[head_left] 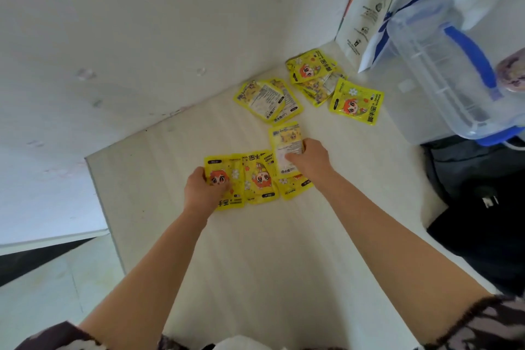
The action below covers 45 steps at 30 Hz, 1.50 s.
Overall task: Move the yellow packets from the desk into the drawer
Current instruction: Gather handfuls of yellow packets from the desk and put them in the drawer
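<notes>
Several yellow packets lie scattered on the pale desk (255,250). My left hand (203,189) grips the leftmost packet (227,179), which shows a red-haired cartoon face. My right hand (311,158) holds a back-side-up packet (285,145) lifted at an angle over two more packets (261,179) lying flat. Farther back are a pair of overlapping packets (268,101), a small pile (312,77) near the wall, and a single face-up packet (356,102). No drawer is visible.
A clear plastic box with a blue handle (443,71) stands at the right, a white printed bag (375,8) behind it. A black bag (480,207) sits at the desk's right edge. The white wall (113,37) borders the desk's back and left.
</notes>
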Motion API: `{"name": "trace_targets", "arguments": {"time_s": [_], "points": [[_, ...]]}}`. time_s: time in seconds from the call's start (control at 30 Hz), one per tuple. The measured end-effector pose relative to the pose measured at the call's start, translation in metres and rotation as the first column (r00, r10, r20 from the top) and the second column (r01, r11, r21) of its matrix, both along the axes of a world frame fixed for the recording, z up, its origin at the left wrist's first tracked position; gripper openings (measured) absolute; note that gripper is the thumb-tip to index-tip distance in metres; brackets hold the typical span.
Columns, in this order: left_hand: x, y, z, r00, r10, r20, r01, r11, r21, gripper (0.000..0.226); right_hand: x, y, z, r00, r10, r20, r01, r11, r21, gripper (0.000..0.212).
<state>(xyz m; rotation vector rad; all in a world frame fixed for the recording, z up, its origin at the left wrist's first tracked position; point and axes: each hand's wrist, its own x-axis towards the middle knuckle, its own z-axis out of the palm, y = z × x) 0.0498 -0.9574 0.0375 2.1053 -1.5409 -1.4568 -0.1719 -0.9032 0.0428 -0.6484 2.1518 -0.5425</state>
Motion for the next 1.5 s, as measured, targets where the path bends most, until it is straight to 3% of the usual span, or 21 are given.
{"name": "trace_targets", "arguments": {"time_s": [0.1,0.17,0.4,0.5,0.77,0.93,1.1,1.3,1.4,1.5], "points": [[-0.01,0.006,0.01,0.978,0.112,-0.176,-0.098,0.991,0.091,0.025,-0.012,0.024,0.003,0.999,-0.04,0.02,0.04,0.999,0.012,0.031],[-0.02,0.01,0.008,0.976,0.107,-0.189,-0.089,0.991,0.102,0.021,-0.013,0.038,0.0,1.0,0.007,-0.008,-0.006,0.999,0.05,0.029],[-0.05,0.024,-0.008,0.985,-0.147,0.091,0.155,0.984,-0.089,0.038,0.008,0.055,-0.008,0.983,0.119,-0.14,-0.103,0.988,0.115,0.03],[-0.059,0.029,-0.005,0.975,-0.141,0.173,0.159,0.983,-0.095,0.042,0.015,0.051,-0.005,0.974,0.151,-0.17,-0.134,0.985,0.104,0.036],[-0.073,0.028,0.005,1.0,0.012,-0.023,-0.012,1.0,-0.021,0.028,0.022,0.035,-0.005,0.991,0.102,-0.087,-0.097,0.994,0.058,0.041],[-0.072,0.023,0.004,0.998,0.038,-0.051,-0.04,0.999,-0.033,0.018,0.014,0.033,-0.005,0.999,0.005,-0.05,-0.006,1.0,-0.007,0.021],[-0.07,0.015,0.006,0.992,0.038,-0.119,-0.044,0.998,-0.054,0.015,-0.004,0.039,-0.001,0.999,-0.036,-0.015,0.036,0.999,-0.025,0.031],[-0.078,-0.021,0.009,0.978,-0.106,-0.177,0.071,0.979,-0.193,0.016,-0.051,0.039,0.011,0.991,-0.132,-0.032,0.128,0.984,-0.123,0.039],[-0.089,-0.048,0.014,0.953,-0.287,-0.095,0.244,0.916,-0.318,0.017,-0.079,0.033,0.017,0.987,-0.138,-0.083,0.124,0.98,-0.154,0.049],[-0.102,-0.075,0.017,0.909,-0.417,0.025,0.397,0.844,-0.36,0.022,-0.112,0.021,0.017,0.968,-0.074,-0.239,0.058,0.996,-0.074,0.04]]}}
